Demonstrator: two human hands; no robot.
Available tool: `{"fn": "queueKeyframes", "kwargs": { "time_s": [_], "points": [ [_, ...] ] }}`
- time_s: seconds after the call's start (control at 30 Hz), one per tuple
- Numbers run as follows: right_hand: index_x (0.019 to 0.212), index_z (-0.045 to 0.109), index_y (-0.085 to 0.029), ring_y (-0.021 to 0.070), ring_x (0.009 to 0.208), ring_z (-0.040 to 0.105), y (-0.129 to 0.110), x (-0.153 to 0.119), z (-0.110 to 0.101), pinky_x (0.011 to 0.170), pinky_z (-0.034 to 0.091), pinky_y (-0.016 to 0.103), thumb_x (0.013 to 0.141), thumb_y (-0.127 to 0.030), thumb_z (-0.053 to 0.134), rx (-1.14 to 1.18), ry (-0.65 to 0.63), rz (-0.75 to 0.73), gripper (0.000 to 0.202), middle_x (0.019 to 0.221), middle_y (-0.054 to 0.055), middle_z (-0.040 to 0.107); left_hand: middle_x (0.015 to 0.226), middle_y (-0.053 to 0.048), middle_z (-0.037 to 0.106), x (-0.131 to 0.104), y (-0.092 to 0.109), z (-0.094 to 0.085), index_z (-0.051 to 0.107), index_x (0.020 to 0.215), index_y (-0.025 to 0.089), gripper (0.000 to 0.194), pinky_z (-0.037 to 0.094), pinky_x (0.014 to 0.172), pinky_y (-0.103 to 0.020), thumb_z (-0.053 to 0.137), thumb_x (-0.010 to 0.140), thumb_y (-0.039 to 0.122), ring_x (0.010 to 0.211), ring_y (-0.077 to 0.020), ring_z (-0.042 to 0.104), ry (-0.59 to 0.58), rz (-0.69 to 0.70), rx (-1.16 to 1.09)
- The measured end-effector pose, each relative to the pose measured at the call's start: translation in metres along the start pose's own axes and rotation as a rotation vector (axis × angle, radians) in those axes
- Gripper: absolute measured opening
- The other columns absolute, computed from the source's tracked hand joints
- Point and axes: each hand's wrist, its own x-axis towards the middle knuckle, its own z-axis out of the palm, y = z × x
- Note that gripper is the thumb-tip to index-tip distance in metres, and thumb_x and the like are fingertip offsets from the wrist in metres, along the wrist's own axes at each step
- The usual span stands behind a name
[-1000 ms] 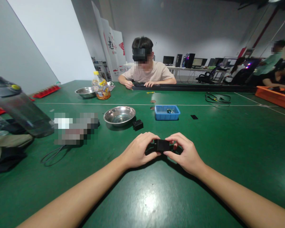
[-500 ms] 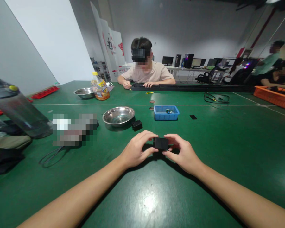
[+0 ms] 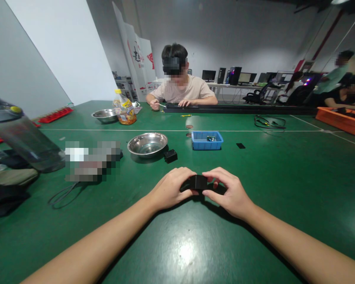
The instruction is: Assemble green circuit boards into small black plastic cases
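A small black box (image 3: 200, 182) is held low over the green table, gripped from both sides. My left hand (image 3: 174, 187) closes on its left end with thumb and fingers. On its right end, my right hand (image 3: 226, 191) pinches it between thumb and fingertips. An edge between two of the box's faces shows toward me; its underside is hidden. Beyond my left hand a second black box (image 3: 170, 156) rests against the near side of a steel bowl (image 3: 148, 145). A blue plastic bin (image 3: 207, 146) with a small circuit board (image 3: 211, 139) in it stands farther off.
Right of the bin lies a thin black plate (image 3: 240, 146). A large bottle (image 3: 23, 138) leans at the left near a blurred-out device with a cable (image 3: 62, 197). Across the table a person (image 3: 183, 86) works at a long black bar (image 3: 239, 110). An orange crate (image 3: 343, 123) sits far right.
The black box has been turned in my hands, so an edge between two faces now shows. My left hand has dropped slightly. The person opposite has shifted a little.
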Motion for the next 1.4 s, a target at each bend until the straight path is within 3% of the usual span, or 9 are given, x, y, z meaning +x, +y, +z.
{"fn": "queueKeyframes", "kwargs": {
  "time_s": [0.47,0.67,0.8,0.9,1.2,1.4],
  "points": [
    [0.119,0.068,-0.023,0.0195,0.091,0.062,0.003,-0.0007,0.001,0.067,0.055,0.028,0.084,-0.021,0.073,0.056,-0.004,0.013,0.035,0.102,0.007,0.065,0.092,-0.006,0.067,0.0005,0.0004,-0.0007,0.059,0.095,0.018,0.033,0.043,0.075,-0.031,0.066,0.091,0.05,0.084,-0.022,0.062,-0.087,-0.015,0.043],
    [0.125,0.065,-0.021,0.0168,0.079,0.063,0.0047,-0.0015,0.0006,0.07,0.054,0.03,0.089,-0.023,0.069,0.035,-0.032,0.074,0.036,0.099,0.006,0.07,0.098,-0.009,0.068,-0.0003,-0.0016,-0.0012,0.06,0.103,0.018,0.049,0.045,0.081,-0.035,0.042,0.099,0.063,0.09,-0.0243,0.062,-0.14,0.01,0.041],
    [0.124,0.067,-0.022,0.017,0.078,0.063,0.0064,-0.0017,0.0003,0.072,0.052,0.031,0.091,-0.023,0.065,-0.007,-0.035,0.082,0.033,0.093,0.005,0.07,0.099,-0.01,0.068,0.0002,-0.002,-0.0012,0.062,0.103,0.017,0.059,0.045,0.083,-0.037,0.022,0.103,0.06,0.091,-0.0243,0.061,-0.179,0.038,0.021],
    [0.123,0.068,-0.021,0.0166,0.076,0.063,0.0067,-0.0018,0.0002,0.073,0.052,0.031,0.092,-0.022,0.063,-0.014,-0.034,0.079,0.032,0.09,0.004,0.069,0.1,-0.011,0.068,0.0003,-0.0015,-0.0015,0.062,0.106,0.017,0.061,0.045,0.083,-0.038,0.016,0.104,0.057,0.092,-0.025,0.061,-0.188,0.042,0.012],
    [0.117,0.07,-0.019,0.0179,0.079,0.066,0.004,-0.0011,0.0012,0.07,0.054,0.03,0.089,-0.025,0.065,0.051,-0.002,0.159,0.029,0.094,0.006,0.073,0.093,-0.01,0.067,-0.0013,-0.0005,-0.0007,0.059,0.098,0.017,0.05,0.046,0.08,-0.036,0.026,0.104,0.055,0.086,-0.0238,0.061,-0.137,0.0,0.012],
    [0.104,0.07,-0.018,0.0176,0.073,0.068,0.0052,-0.0005,0.003,0.065,0.054,0.029,0.087,-0.032,0.067,0.128,0.013,0.318,0.023,0.089,0.005,0.074,0.109,-0.01,0.07,-0.0012,0.0005,-0.0009,0.058,0.119,0.018,0.038,0.048,0.088,-0.038,0.039,0.104,0.047,0.099,-0.0245,0.064,-0.084,-0.023,-0.033]
  ]
}}
